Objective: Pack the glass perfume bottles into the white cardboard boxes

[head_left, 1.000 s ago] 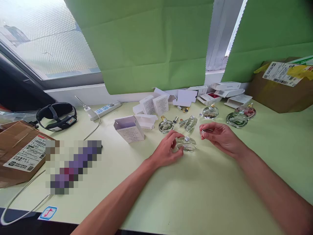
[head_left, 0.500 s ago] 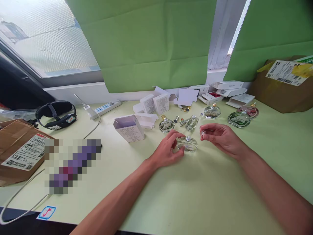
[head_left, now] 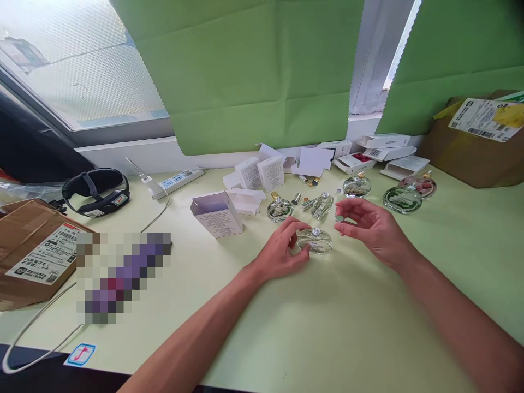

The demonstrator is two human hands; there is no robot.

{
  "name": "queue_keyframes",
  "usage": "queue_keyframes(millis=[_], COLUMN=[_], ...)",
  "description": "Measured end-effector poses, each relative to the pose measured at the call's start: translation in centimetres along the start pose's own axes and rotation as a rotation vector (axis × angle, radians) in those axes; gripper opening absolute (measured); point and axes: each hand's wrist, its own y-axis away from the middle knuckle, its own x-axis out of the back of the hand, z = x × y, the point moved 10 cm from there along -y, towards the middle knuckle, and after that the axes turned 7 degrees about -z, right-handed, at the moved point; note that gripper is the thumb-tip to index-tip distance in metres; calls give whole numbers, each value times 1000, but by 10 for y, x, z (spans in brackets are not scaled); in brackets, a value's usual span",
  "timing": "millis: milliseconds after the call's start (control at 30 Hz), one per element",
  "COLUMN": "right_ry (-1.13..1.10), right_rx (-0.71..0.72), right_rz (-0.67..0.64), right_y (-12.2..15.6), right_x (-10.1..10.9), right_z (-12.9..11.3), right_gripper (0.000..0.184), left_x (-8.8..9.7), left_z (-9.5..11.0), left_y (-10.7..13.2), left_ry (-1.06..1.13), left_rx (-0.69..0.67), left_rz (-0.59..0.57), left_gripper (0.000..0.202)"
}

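My left hand [head_left: 281, 248] rests on the pale green table [head_left: 327, 327], its fingers curled round the left side of a flat round glass perfume bottle [head_left: 316, 242] that stands upright with a silver sprayer on top. Just right of the bottle my right hand [head_left: 368, 226] hovers with the fingers partly spread, and a small silver cap [head_left: 339, 218] is pinched between thumb and forefinger.
Behind the hands lie more glass bottles [head_left: 279, 209], [head_left: 356, 186], [head_left: 402, 199], loose caps and several small white cartons [head_left: 216, 214]. Cardboard boxes sit at far right [head_left: 475, 147] and far left [head_left: 28, 251]. A head strap [head_left: 95, 191], power strip [head_left: 178, 180] and cable lie left.
My right hand has lifted slightly and spread its fingers while keeping the small cap at its fingertips. The left hand and the bottle have stayed put.
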Motion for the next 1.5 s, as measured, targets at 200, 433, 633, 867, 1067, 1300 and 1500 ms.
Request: queue_keyframes(millis=[200,433,633,867,1067,1300,1500], right_ry=[-129,-282,-372,-330,-142,144,249], right_rx=[-47,-110,-153,-161,-12,81,111], right_rz=[-80,-161,-143,-80,-47,-42,-49], right_y=[0,2,3,2,0,4,5], right_x=[-9,-16,-14,-6,-6,-23,-30], right_z=[4,12,23,26,11,-6,-3], right_gripper=[24,21,18,20,15,17,16], left_x=[0,0,-1,0,-2,-7,-7], left_z=[1,1,0,1,1,1,1], left_y=[0,0,0,0,1,2,1], left_ry=[2,7,5,6,17,12,20], left_rx=[-8,-4,-2,-3,5,1,-9], left_rz=[2,0,-3,5,20,23,25], left_gripper=[32,33,33,33,34,34,33])
